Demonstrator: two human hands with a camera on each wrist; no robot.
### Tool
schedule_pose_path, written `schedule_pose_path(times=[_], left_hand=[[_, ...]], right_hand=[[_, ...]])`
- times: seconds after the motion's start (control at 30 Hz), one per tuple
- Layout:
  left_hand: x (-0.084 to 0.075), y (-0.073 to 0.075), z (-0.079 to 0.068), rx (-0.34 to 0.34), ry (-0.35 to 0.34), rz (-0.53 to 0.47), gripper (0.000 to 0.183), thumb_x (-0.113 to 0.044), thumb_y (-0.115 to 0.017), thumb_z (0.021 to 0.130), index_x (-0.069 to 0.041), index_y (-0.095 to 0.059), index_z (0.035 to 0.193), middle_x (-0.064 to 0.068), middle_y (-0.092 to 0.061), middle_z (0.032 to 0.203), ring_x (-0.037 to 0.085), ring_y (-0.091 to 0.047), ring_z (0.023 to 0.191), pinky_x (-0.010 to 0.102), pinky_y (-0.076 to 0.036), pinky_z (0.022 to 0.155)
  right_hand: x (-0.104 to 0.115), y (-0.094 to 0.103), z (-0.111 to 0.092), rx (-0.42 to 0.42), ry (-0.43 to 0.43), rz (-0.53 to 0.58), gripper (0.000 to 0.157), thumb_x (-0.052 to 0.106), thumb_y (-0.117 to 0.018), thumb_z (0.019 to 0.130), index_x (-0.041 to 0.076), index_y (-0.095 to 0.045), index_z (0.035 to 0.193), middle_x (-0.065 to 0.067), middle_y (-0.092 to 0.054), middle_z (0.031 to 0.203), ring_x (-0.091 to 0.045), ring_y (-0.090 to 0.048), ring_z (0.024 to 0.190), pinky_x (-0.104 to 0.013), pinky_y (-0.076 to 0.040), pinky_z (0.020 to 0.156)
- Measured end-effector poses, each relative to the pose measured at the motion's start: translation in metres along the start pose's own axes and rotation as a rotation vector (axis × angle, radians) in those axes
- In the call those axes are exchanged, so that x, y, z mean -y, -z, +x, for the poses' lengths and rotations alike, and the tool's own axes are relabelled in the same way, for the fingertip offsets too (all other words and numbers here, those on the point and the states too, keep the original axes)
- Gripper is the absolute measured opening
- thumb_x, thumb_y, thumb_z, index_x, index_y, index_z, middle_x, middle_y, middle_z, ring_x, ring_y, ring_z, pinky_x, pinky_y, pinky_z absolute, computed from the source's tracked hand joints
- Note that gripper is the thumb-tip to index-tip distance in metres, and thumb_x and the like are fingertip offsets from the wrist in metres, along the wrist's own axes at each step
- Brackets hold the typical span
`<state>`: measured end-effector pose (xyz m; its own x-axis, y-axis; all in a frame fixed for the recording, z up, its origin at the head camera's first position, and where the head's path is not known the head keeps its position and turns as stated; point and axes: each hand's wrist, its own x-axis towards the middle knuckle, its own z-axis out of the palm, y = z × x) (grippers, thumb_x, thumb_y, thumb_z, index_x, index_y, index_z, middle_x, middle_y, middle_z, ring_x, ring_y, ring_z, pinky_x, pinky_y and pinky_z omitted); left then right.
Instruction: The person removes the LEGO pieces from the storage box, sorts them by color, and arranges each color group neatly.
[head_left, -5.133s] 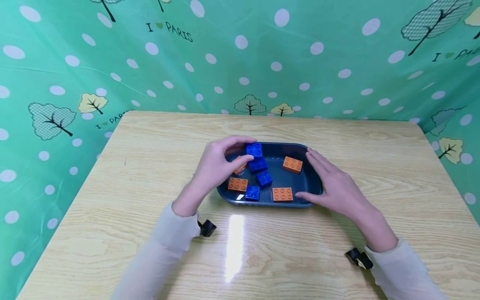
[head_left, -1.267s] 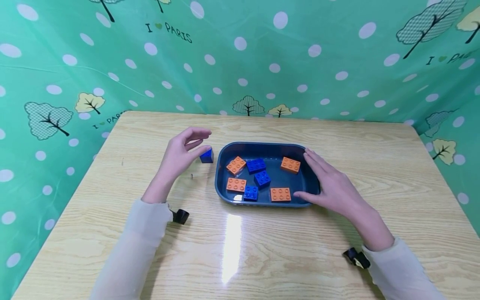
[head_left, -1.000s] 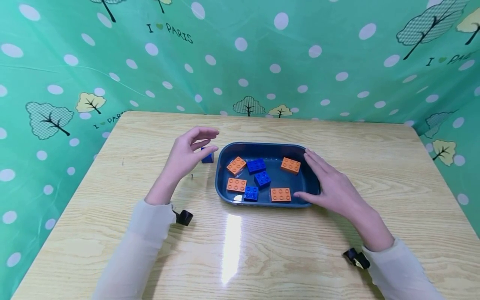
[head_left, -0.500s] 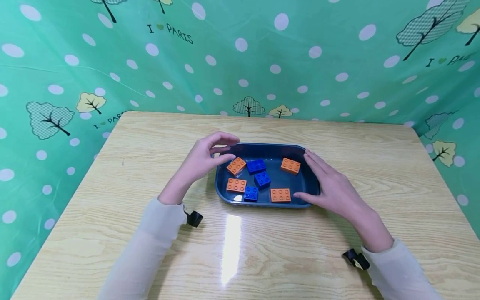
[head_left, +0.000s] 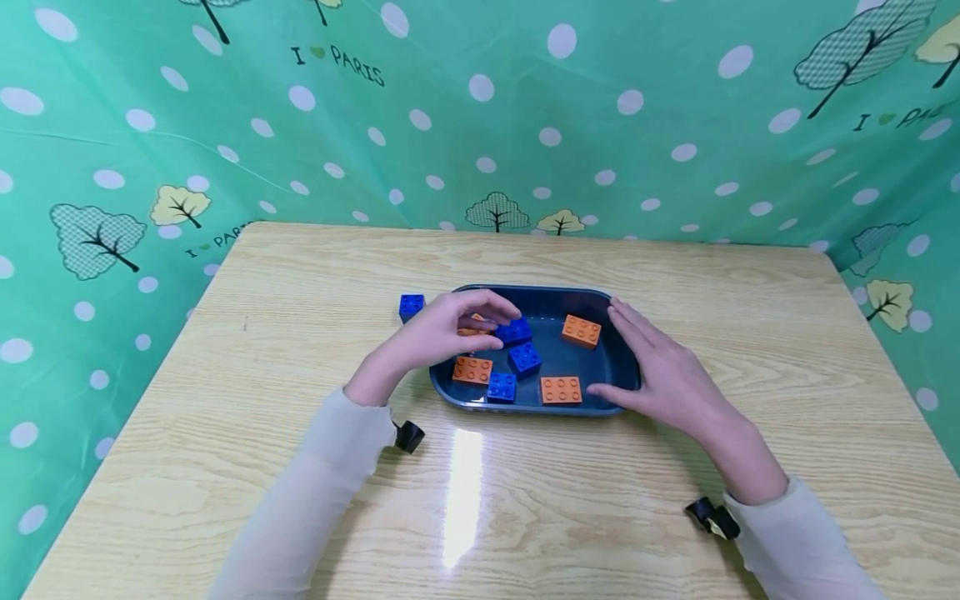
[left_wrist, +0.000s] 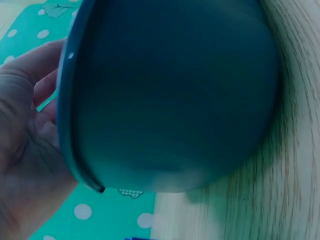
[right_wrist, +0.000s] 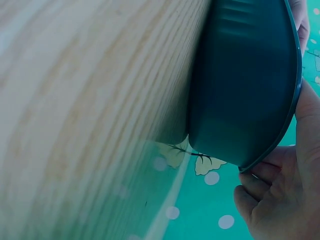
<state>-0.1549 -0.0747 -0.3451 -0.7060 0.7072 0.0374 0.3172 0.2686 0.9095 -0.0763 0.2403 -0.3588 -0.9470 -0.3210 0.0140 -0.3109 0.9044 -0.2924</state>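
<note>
My left hand (head_left: pixel 450 329) hovers over the left part of a dark blue tray (head_left: pixel 536 410), thumb and fingers apart with nothing between them. Its fingertips are right by a blue brick (head_left: pixel 514 332), and it partly hides an orange brick (head_left: pixel 476 323). In the left wrist view, that hand (left_wrist: pixel 30 135) shows beyond the tray's outer wall (left_wrist: pixel 175 95). My right hand (head_left: pixel 667 375) holds the tray's right end, thumb at the near rim and fingers at the far one. Seen from the right wrist, its fingers (right_wrist: pixel 255 187) bend at the rim.
Inside the tray lie more blue bricks (head_left: pixel 524 359) and orange bricks (head_left: pixel 561 390). One blue brick (head_left: pixel 412 307) stands on the wooden table (head_left: pixel 315 267), left of the tray. Behind the table hangs a green dotted cloth (head_left: pixel 480 133).
Earlier my left hand gripped a blue brick in the tray; that brick now stands on the table at left. The left hand has since moved right, back over the tray. The right hand stays put.
</note>
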Motion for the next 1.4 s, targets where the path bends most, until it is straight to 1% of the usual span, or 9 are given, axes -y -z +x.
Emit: schedule_pose_path(times=[0.07, 0.17, 0.33, 0.47, 0.63, 0.77, 1.0, 1.2, 1.4], left_hand=[[0.001, -0.002, 0.003, 0.039, 0.003, 0.007, 0.036, -0.004, -0.069, 0.093, -0.006, -0.061, 0.128, 0.011, -0.063, 0.133, 0.028, -0.062, 0.122, 0.038, -0.054, 0.104], [0.004, -0.004, 0.008, 0.087, 0.002, 0.02, 0.036, -0.004, -0.069, 0.093, -0.007, -0.061, 0.128, 0.01, -0.062, 0.133, 0.026, -0.061, 0.124, 0.034, -0.054, 0.104], [0.009, -0.006, 0.014, 0.153, 0.006, 0.035, 0.039, -0.004, -0.068, 0.093, -0.006, -0.059, 0.131, 0.011, -0.06, 0.138, 0.026, -0.06, 0.127, 0.033, -0.053, 0.105], [0.01, -0.007, 0.019, 0.199, 0.023, 0.052, 0.042, -0.005, -0.068, 0.093, -0.007, -0.058, 0.134, 0.01, -0.057, 0.141, 0.024, -0.058, 0.13, 0.032, -0.051, 0.107], [0.011, -0.009, 0.025, 0.25, 0.061, 0.086, 0.045, -0.006, -0.068, 0.093, -0.007, -0.056, 0.137, 0.008, -0.054, 0.144, 0.023, -0.054, 0.134, 0.031, -0.048, 0.111], [0.011, -0.011, 0.028, 0.28, 0.1, 0.103, 0.045, -0.003, -0.066, 0.094, -0.009, -0.056, 0.137, 0.008, -0.053, 0.145, 0.023, -0.055, 0.133, 0.029, -0.049, 0.109], [0.011, -0.013, 0.03, 0.311, 0.142, 0.135, 0.044, 0.002, -0.063, 0.094, -0.009, -0.057, 0.136, 0.008, -0.055, 0.144, 0.023, -0.058, 0.13, 0.026, -0.053, 0.104], [0.011, -0.013, 0.032, 0.307, 0.149, 0.166, 0.041, 0.003, -0.062, 0.095, -0.009, -0.059, 0.134, 0.007, -0.058, 0.14, 0.022, -0.06, 0.126, 0.026, -0.054, 0.101], [0.012, -0.015, 0.033, 0.299, 0.162, 0.185, 0.035, 0.001, -0.063, 0.095, -0.01, -0.063, 0.128, 0.007, -0.062, 0.134, 0.02, -0.063, 0.122, 0.025, -0.055, 0.099]], right_hand=[[0.0, 0.001, 0.0, 0.006, -0.005, 0.003, 0.107, 0.06, -0.074, 0.082, 0.01, -0.019, 0.16, -0.013, -0.02, 0.167, -0.042, -0.032, 0.147, -0.062, -0.043, 0.108], [0.0, 0.001, 0.0, 0.012, -0.009, 0.005, 0.107, 0.06, -0.073, 0.082, 0.01, -0.019, 0.16, -0.013, -0.02, 0.167, -0.042, -0.032, 0.147, -0.062, -0.043, 0.108], [0.0, 0.001, 0.0, 0.005, -0.005, 0.0, 0.107, 0.06, -0.074, 0.082, 0.01, -0.02, 0.16, -0.013, -0.021, 0.167, -0.041, -0.033, 0.147, -0.061, -0.044, 0.107], [0.0, 0.001, 0.0, 0.006, -0.007, -0.002, 0.107, 0.059, -0.074, 0.082, 0.01, -0.02, 0.16, -0.013, -0.021, 0.166, -0.042, -0.033, 0.146, -0.061, -0.043, 0.108], [0.0, 0.002, 0.0, 0.006, -0.003, 0.003, 0.107, 0.058, -0.075, 0.082, 0.009, -0.021, 0.159, -0.013, -0.022, 0.166, -0.042, -0.033, 0.146, -0.061, -0.043, 0.108], [0.0, 0.002, 0.0, 0.009, -0.005, 0.004, 0.107, 0.059, -0.075, 0.081, 0.009, -0.021, 0.159, -0.012, -0.022, 0.166, -0.041, -0.033, 0.147, -0.062, -0.043, 0.108], [0.0, 0.001, 0.0, 0.016, -0.011, 0.005, 0.107, 0.061, -0.073, 0.082, 0.01, -0.02, 0.16, -0.012, -0.021, 0.167, -0.042, -0.033, 0.146, -0.062, -0.043, 0.108], [0.0, 0.001, 0.0, 0.006, -0.007, 0.002, 0.107, 0.06, -0.074, 0.081, 0.01, -0.021, 0.159, -0.012, -0.022, 0.166, -0.041, -0.032, 0.147, -0.062, -0.042, 0.109], [0.001, 0.0, 0.001, 0.004, -0.004, -0.001, 0.107, 0.059, -0.075, 0.081, 0.009, -0.021, 0.159, -0.012, -0.022, 0.166, -0.041, -0.033, 0.147, -0.062, -0.043, 0.108]])
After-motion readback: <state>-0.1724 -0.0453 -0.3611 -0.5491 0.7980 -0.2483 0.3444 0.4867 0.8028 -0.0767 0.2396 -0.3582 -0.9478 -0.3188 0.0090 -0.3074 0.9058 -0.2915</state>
